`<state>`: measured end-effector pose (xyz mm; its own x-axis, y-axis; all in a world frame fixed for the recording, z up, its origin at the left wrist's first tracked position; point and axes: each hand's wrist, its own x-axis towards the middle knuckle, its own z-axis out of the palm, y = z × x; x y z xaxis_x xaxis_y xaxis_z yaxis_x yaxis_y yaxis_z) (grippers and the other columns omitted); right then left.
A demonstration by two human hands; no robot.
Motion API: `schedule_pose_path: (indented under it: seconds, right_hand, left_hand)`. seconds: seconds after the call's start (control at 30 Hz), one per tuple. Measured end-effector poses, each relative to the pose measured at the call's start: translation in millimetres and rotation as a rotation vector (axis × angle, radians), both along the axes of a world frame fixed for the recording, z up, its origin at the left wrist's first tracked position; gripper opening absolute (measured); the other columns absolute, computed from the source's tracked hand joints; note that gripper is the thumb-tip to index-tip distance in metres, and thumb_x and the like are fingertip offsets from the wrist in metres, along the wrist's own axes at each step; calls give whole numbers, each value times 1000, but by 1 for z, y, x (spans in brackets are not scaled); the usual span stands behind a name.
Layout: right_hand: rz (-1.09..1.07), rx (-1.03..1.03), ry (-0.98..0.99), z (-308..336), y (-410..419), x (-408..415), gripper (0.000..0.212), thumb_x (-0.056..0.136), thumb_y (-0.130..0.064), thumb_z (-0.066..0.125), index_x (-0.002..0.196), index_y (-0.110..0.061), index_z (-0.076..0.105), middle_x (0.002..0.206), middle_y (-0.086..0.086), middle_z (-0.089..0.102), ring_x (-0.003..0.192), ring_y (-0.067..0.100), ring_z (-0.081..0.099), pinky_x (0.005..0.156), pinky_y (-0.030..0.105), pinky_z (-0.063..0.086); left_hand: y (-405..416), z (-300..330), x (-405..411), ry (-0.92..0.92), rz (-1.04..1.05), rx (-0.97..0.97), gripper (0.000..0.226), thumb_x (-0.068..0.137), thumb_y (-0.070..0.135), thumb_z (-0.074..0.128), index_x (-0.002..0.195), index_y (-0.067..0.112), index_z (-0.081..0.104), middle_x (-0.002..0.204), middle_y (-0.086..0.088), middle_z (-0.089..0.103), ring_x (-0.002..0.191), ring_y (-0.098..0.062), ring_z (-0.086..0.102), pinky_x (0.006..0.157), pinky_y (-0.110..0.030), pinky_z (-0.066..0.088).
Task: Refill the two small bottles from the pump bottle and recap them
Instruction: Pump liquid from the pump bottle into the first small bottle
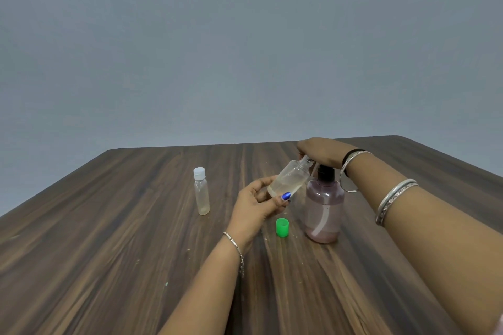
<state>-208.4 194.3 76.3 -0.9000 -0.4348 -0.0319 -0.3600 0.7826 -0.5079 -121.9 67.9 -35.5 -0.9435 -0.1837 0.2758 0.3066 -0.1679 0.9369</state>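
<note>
Wooden table [109, 226], left hand [255, 207] tilting uncapped bottle [290, 178]

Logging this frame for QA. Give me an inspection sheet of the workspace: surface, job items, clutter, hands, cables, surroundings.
Surface: dark wood-grain table, a few pale specks on it.
Job's things: pump bottle upright, pinkish liquid low in it. Open small bottle tilted, mouth up at the pump spout, some clear liquid inside. Green cap off, standing on the table beside the pump bottle. Second small bottle upright, white cap on, apart at left.
Clutter: nothing seen.
Hands: left hand holds the open small bottle; right hand rests on top of the pump head.
Cables: nothing seen.
Surroundings: plain grey-blue wall behind the table.
</note>
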Motion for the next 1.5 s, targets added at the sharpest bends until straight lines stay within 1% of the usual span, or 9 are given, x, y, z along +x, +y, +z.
schedule_pose_path:
  seconds: [0.2,0.37,0.47,0.7,0.97,1.13,1.27,1.4,1.5]
  right_hand:
    - [-8,-58,-54,7,4,3,23,90,-18,33,71,-11,43,60,5,56,55,17,40,54,26,28]
    - [-26,-34,-67,12,6,7,16,92,-21,31,91,-12,45,57,2,57,58,18,37,54,24,26]
    - [-16,-54,-73,8,2,1,20,90,-21,32,89,-9,48,49,0,62,61,21,46,61,27,32]
    - [-3,-31,-26,2,2,3,20,93,-17,32,85,-8,47,68,4,54,59,15,40,57,26,29]
    - [-24,-59,-88,12,4,6,15,91,-21,32,93,-14,45,38,-5,57,65,22,38,56,24,27]
    - [-11,-25,-40,4,1,0,21,90,-19,34,76,-13,48,60,1,57,60,19,41,57,28,30]
    - [-13,-48,-44,2,3,2,23,90,-17,34,72,-12,47,58,3,57,56,18,42,56,27,30]
    - [-18,-52,-78,7,3,6,16,90,-19,34,85,-11,47,43,-3,57,55,18,37,54,25,27]
    - [-5,-76,-66,12,5,9,14,92,-19,33,93,-13,46,55,2,53,45,14,43,54,24,25]
  left_hand:
    - [0,0,-2,11,-6,3,32,79,-5,65,100,19,60,87,2,73,81,-19,68,72,-25,57]
    - [0,0,-4,9,-9,9,34,79,-7,64,101,19,60,91,-1,72,82,-20,67,72,-25,57]
    - [-1,0,-5,8,-5,6,34,79,-5,65,102,19,60,95,-4,72,83,-19,68,72,-24,57]
    - [0,0,-3,11,-13,10,34,79,-9,63,102,16,59,94,-4,71,79,-16,67,73,-26,57]
    - [1,1,-2,11,-9,8,35,78,-6,65,104,16,58,101,-8,69,88,-22,65,74,-26,57]
    - [2,1,-1,4,-12,22,33,80,-7,63,105,14,58,98,-7,69,87,-23,65,74,-25,56]
    - [2,0,-1,-6,-7,16,33,79,-8,63,104,14,57,98,-7,69,87,-25,63,71,-24,56]
    - [1,0,-1,-3,-19,25,32,79,-7,63,101,17,58,92,-3,71,81,-19,66,71,-24,56]
    - [2,1,-1,-4,-26,18,33,79,-7,63,101,17,58,89,0,72,75,-14,68,71,-25,56]
